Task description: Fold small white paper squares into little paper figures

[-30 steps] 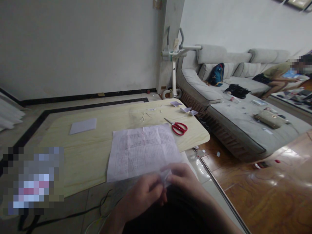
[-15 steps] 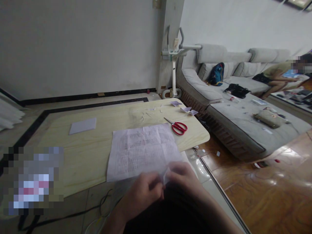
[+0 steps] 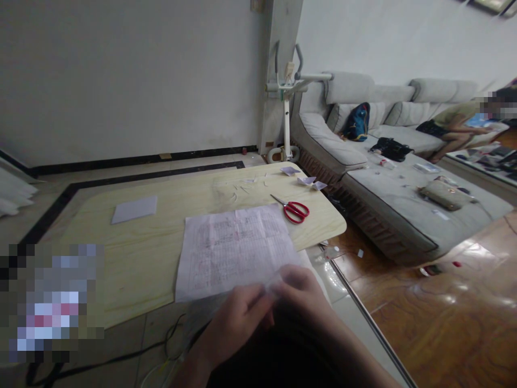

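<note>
Scrap (image 3: 272, 287) — pinched between left hand (image 3: 238, 322), right hand (image 3: 304, 291).

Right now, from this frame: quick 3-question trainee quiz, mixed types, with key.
1. True or false: the scissors lie on the table, right of the printed sheet.
2. What do the left hand and right hand pinch between their fingers? A) the scissors B) a small paper piece C) a bag
3. What colour are the scissors' handles?
Key: 1 true; 2 B; 3 red.
</note>
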{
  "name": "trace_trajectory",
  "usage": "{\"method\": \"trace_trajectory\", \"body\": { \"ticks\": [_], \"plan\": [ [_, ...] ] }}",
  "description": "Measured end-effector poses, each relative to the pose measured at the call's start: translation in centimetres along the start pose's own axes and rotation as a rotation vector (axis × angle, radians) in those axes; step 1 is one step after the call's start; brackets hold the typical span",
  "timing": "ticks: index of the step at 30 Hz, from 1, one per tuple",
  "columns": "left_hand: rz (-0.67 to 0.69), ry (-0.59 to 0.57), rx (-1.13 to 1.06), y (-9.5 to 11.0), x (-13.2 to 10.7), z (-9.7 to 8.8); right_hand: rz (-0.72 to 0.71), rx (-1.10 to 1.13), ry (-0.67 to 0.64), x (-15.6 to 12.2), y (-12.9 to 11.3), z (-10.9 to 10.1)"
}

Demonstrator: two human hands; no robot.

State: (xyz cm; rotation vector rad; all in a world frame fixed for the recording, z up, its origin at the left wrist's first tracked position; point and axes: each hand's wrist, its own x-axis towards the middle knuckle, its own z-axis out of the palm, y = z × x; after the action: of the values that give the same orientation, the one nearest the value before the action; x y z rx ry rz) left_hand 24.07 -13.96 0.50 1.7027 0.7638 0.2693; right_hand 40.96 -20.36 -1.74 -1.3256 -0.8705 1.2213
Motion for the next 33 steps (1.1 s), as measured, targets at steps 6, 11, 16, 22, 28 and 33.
{"method": "trace_trajectory", "body": {
  "ticks": [6, 11, 16, 22, 28, 33],
  "plan": [
    [-0.001, 0.023, 0.021, -0.2, 0.0, 0.2, -0.074, -0.038, -0.063, -0.1, -0.7, -0.2],
    [0.003, 0.007, 0.053, -0.4, 0.1, 0.3, -0.114, -0.042, -0.056, -0.2, -0.9, -0.3],
    [0.055, 0.042, 0.132, -0.4, -0.1, 0.4, -0.149, -0.019, -0.039, -0.1, -0.8, -0.3],
    [0.055, 0.070, 0.130, -0.1, 0.1, 0.6, -0.152, -0.020, -0.065, -0.3, -1.3, -0.3],
    [0.085, 0.153, 0.223, 0.0, 0.1, 0.8, -0.170, -0.001, -0.065, -0.3, -1.1, -0.2],
    [0.108, 0.171, 0.243, -0.3, 0.2, 1.2, -0.189, 0.068, -0.014, -0.2, -0.7, 0.2]
  ]
}}
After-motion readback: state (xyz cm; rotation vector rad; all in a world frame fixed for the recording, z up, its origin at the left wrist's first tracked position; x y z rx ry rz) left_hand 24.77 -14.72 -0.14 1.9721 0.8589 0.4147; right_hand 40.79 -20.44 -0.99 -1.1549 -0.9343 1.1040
